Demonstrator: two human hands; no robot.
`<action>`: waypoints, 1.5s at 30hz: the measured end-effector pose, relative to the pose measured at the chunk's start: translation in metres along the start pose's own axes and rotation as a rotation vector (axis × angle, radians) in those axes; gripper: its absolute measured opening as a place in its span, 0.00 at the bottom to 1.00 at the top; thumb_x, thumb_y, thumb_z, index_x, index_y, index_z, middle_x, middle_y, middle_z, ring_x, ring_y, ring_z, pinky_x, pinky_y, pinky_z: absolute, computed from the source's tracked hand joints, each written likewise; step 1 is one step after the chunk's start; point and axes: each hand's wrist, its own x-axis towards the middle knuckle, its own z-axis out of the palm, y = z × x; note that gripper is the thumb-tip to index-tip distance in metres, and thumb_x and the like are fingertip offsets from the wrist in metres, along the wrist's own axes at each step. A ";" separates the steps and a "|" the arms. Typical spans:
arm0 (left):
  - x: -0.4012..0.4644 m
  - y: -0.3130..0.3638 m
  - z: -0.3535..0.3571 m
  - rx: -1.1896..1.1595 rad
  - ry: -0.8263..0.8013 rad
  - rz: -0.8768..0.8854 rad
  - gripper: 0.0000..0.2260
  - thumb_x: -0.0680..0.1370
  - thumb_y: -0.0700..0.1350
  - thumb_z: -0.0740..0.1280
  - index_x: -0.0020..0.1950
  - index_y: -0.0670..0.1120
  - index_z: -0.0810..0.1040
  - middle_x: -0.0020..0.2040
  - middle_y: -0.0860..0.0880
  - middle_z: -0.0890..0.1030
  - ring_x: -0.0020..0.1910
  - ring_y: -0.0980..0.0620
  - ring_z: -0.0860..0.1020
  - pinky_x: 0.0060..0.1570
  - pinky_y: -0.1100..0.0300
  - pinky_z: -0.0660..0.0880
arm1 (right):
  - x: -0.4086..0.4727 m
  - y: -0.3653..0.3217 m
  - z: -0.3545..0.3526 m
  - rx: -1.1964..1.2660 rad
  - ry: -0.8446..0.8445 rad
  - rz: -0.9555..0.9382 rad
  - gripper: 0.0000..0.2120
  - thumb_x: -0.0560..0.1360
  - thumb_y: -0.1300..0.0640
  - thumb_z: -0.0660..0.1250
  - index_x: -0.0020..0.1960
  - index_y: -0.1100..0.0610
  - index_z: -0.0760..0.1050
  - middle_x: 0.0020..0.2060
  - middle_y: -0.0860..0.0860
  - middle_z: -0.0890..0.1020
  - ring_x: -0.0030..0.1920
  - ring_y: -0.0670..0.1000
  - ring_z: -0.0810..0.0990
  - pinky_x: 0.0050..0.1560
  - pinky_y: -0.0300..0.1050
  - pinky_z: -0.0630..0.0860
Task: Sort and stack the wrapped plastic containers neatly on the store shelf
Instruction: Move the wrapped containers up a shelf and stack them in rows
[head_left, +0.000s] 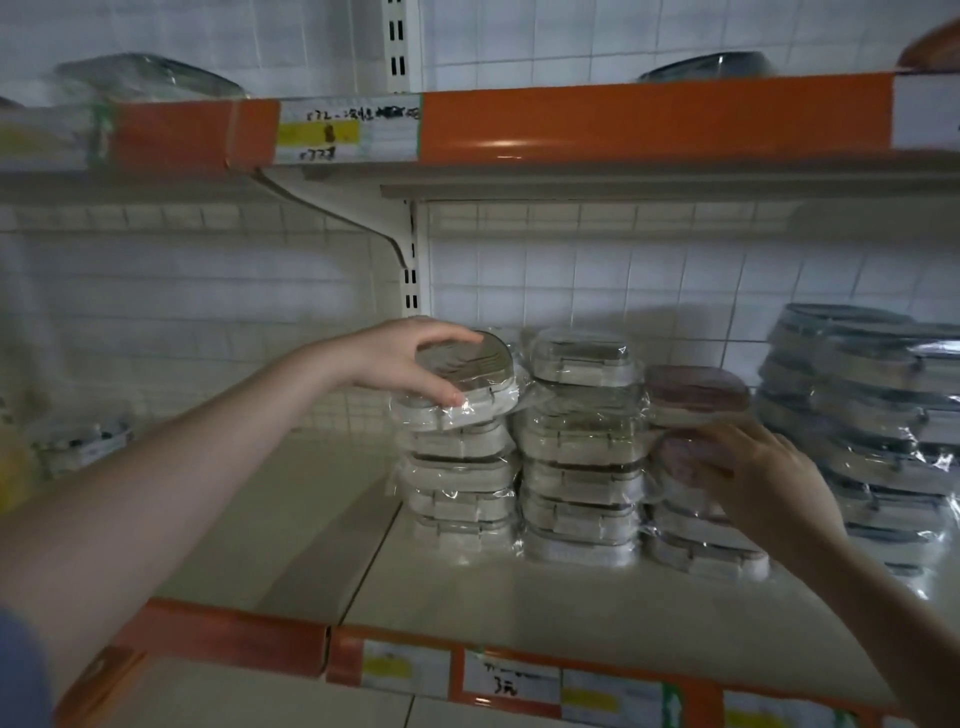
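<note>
Mid-task at frame centre: several stacks stand on the shelf (467, 587), the left hand (410, 358) curling spread fingers around a skewed top container (460, 387), the right hand (753, 467) gripping a pink-lidded container (685, 457) not yet aligned.

The containers (579, 452) looked like pale, matt plastic, each sealed in thin clear film that was glossy and crinkled, catching white glints at the folds. The top container (467, 382) of the left pile had a dull beige lid under its wrap. The shelf (291, 519) was smooth cream-painted metal with a soft sheen. Its orange edge strip (649, 122) shone glossy, and the price labels (348, 130) looked like matt paper. The back panel (597, 275) was white wire grid.
</note>
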 end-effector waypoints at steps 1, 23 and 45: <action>0.007 -0.003 -0.001 0.000 -0.014 -0.005 0.33 0.71 0.51 0.74 0.72 0.58 0.64 0.73 0.58 0.63 0.71 0.58 0.61 0.66 0.63 0.59 | 0.000 0.001 -0.002 -0.004 -0.001 0.016 0.15 0.72 0.53 0.70 0.58 0.51 0.79 0.54 0.57 0.79 0.54 0.61 0.76 0.52 0.52 0.71; 0.044 -0.017 0.012 0.012 -0.064 0.075 0.21 0.79 0.39 0.64 0.72 0.48 0.68 0.67 0.55 0.68 0.68 0.56 0.65 0.65 0.65 0.58 | 0.008 0.006 0.016 -0.111 -0.021 0.069 0.15 0.73 0.56 0.64 0.59 0.56 0.77 0.55 0.58 0.79 0.55 0.61 0.75 0.52 0.52 0.71; -0.007 0.002 0.084 0.411 0.688 0.075 0.16 0.75 0.42 0.68 0.62 0.39 0.76 0.58 0.40 0.79 0.58 0.39 0.76 0.56 0.46 0.74 | -0.033 0.013 0.004 -0.158 0.000 0.132 0.18 0.77 0.50 0.62 0.64 0.55 0.73 0.58 0.56 0.77 0.59 0.58 0.74 0.58 0.52 0.69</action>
